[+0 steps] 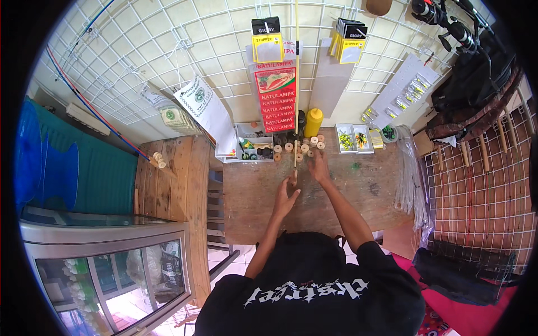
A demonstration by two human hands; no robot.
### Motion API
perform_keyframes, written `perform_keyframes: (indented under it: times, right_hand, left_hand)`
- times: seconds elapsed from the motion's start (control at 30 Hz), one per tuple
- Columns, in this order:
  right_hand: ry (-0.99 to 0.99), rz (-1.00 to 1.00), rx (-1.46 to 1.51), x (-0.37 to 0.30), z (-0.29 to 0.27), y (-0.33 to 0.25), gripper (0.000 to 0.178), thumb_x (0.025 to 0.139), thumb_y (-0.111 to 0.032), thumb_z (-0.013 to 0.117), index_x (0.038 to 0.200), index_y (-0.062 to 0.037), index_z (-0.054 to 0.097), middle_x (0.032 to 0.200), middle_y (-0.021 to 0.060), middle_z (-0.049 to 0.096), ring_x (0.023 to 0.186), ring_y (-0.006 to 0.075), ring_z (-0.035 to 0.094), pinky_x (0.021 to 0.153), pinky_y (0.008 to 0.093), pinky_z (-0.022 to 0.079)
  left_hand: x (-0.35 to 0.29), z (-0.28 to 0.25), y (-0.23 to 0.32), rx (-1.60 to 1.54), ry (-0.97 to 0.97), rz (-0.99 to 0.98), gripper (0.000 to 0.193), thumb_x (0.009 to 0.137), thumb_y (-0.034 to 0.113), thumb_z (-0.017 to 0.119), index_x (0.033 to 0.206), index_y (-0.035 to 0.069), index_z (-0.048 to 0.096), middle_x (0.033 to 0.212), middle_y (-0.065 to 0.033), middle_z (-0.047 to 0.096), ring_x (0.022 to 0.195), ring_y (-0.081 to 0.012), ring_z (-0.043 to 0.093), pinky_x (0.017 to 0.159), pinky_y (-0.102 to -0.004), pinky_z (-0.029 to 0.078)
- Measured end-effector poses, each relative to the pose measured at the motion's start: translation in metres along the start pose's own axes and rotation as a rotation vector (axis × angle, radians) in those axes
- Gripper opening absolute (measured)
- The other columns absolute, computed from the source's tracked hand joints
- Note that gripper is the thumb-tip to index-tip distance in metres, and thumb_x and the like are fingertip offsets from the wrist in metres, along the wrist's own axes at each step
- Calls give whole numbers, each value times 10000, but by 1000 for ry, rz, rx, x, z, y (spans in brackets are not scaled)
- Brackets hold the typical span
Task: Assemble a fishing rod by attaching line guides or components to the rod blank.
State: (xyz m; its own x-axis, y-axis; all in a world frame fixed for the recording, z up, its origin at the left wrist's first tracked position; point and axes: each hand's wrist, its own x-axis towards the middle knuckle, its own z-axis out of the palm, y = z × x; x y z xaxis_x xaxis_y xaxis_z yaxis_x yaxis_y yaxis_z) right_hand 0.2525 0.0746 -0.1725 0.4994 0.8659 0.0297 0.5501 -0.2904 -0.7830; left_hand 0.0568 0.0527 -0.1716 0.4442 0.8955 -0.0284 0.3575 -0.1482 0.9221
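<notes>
A thin, pale yellow rod [296,73] rises from the wooden table up past the top of the view. At its lower end, my left hand [286,196] is closed around it, the thumb apart on the right side. My right hand [319,168] reaches farther forward, just right of the rod. Its fingers are stretched out toward a group of small wooden rings [320,145] and appear to hold none. Several more pale and brown rings, such as one wooden ring [288,147], lie on both sides of the rod.
Behind the rings stand a yellow squeeze bottle [314,122] and a dark bottle. White trays of small parts, like the left tray [246,154], flank them. Clear plastic tubing [411,179] hangs over the right edge. A glass case [112,274] stands at left; a wire grid [218,45] covers the wall.
</notes>
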Motion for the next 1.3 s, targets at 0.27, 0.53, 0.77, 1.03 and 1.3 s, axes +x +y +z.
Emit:
perform_keyframes:
  times: [0.27,0.53,0.77,1.03,1.3]
  right_hand:
    - [130,-112,-281,47,-9,-21,444,729,-31,615,1165,-93,560,1183,220,505,1065,383,535,886,451,465]
    - [-192,-227,-339,27,11,-23,480,748,-100,649,1213,-138,536,1122,224,551,995,396,560,834,466,485]
    - [-64,-273,-292,15,23,-15,430,705,-34,670,1119,-69,558,1011,216,573,890,441,580,777,479,492]
    - [61,-160,129,-25,-13,-26,357,685,-11,694,1011,-55,555,903,104,578,735,204,564,664,321,477]
    - [148,-223,353,-99,-80,-100,346,692,-1,706,1018,-61,604,884,55,586,713,160,501,664,284,425]
  left_hand:
    - [-1,-13,-3,-76,-52,-91,658,807,201,698,1366,71,376,1338,-212,442,1260,-357,416,1046,-419,343]
    - [4,-19,-3,-33,-92,-129,661,792,208,712,1358,87,394,1341,-209,445,1263,-355,418,1045,-417,348]
    - [3,-22,1,-67,-95,-78,644,794,207,712,1346,81,404,1320,-205,469,1243,-360,439,1041,-423,351]
    - [-3,-37,40,-329,203,-79,457,865,163,651,1268,31,483,1220,-153,542,1089,-227,544,930,-340,434]
    - [-12,-50,117,-511,215,99,334,891,91,624,1202,4,538,1100,-85,593,997,-140,556,861,-272,448]
